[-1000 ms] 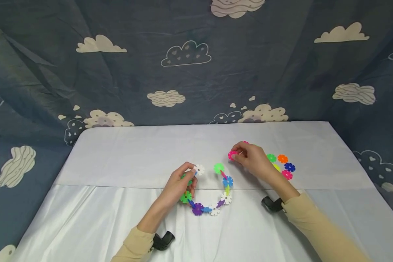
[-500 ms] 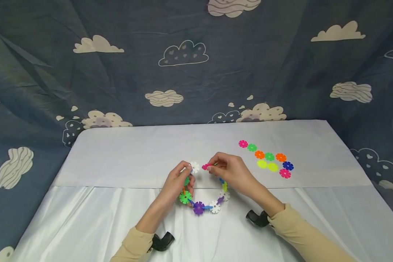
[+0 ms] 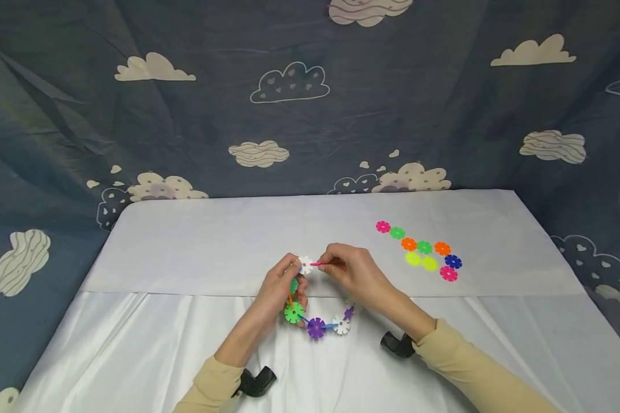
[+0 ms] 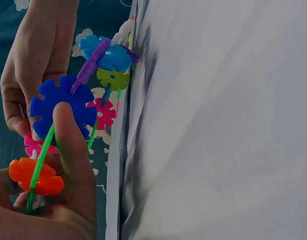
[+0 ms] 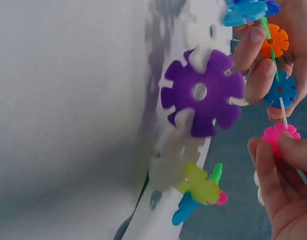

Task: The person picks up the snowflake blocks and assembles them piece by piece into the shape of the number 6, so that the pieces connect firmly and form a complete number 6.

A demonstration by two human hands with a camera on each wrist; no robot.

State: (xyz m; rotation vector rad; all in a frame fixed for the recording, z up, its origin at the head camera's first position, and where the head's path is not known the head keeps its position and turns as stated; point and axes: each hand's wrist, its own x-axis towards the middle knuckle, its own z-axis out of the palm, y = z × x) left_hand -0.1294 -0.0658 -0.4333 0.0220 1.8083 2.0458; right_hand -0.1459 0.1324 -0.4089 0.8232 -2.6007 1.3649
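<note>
One black wrist camera point(image 3: 258, 381) sits on the near side of the chain point(image 3: 317, 328), another off to its right, neither blocking it. The chain looks well along to me: a good run of discs slotted together in a curve. Left hand point(image 3: 279, 285) grips the chain's left side, right hand point(image 3: 356, 274) pinches a pink disc point(image 5: 273, 137) against the white disc point(image 3: 305, 264) at its end. Can't tell if it's slotted yet. Annoyingly, that hand hides some of the chain's right side. Beyond and right of the chain, nine loose discs point(image 3: 425, 247) lie unjoined on white cloth point(image 3: 212, 241). Cloud-print curtain point(image 3: 289, 34) way behind.
</note>
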